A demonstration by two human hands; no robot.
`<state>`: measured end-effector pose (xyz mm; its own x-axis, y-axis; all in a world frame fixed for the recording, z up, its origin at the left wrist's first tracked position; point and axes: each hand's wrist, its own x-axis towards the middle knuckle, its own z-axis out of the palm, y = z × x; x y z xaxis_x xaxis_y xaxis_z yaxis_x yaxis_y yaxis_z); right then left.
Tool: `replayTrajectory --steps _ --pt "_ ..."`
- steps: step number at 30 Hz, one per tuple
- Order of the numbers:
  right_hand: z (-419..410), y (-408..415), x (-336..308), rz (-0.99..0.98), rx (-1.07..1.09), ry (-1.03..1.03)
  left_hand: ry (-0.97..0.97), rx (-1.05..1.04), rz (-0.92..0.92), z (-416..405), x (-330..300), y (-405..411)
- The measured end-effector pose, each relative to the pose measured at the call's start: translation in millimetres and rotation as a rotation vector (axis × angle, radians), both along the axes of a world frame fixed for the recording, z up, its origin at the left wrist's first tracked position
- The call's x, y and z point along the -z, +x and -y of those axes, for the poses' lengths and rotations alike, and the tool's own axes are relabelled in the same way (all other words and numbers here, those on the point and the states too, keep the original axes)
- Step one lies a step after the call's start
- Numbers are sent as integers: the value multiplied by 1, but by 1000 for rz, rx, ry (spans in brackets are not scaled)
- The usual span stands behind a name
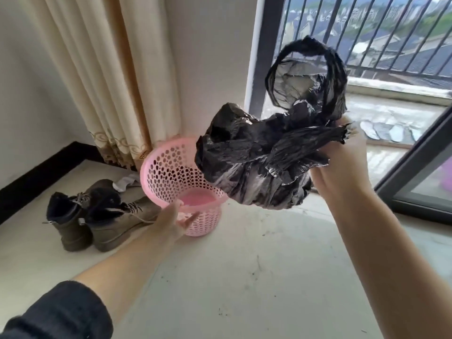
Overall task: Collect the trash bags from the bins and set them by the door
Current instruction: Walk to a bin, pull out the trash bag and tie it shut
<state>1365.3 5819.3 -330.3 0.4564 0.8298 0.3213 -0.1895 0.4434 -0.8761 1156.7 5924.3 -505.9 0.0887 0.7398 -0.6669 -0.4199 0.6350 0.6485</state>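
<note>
Right hand (pixel 347 155): grip clamped on the crumpled black trash bag (pixel 259 162), held aloft, loop handle above the grip. Left hand (pixel 175 221): fingers apart, touching the near rim of the pink bin (pixel 168 172), below and left of the bag

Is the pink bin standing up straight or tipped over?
Tipped. The pink perforated plastic bin leans toward the camera, showing its bare bottom; the left hand touches its rim.

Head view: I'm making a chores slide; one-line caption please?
Right hand lifts black trash bag clear of tilted pink bin steadied by left hand.
</note>
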Motion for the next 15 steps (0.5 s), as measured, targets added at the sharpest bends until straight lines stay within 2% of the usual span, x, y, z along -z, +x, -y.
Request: replayTrajectory --steps 4,10,15 --pt "2 14 41 107 49 -264 20 -18 27 -5 6 18" --pt "0 32 108 62 88 -625 31 -132 72 -17 21 15" --pt "16 18 180 71 -23 -1025 34 -20 111 -12 22 8"
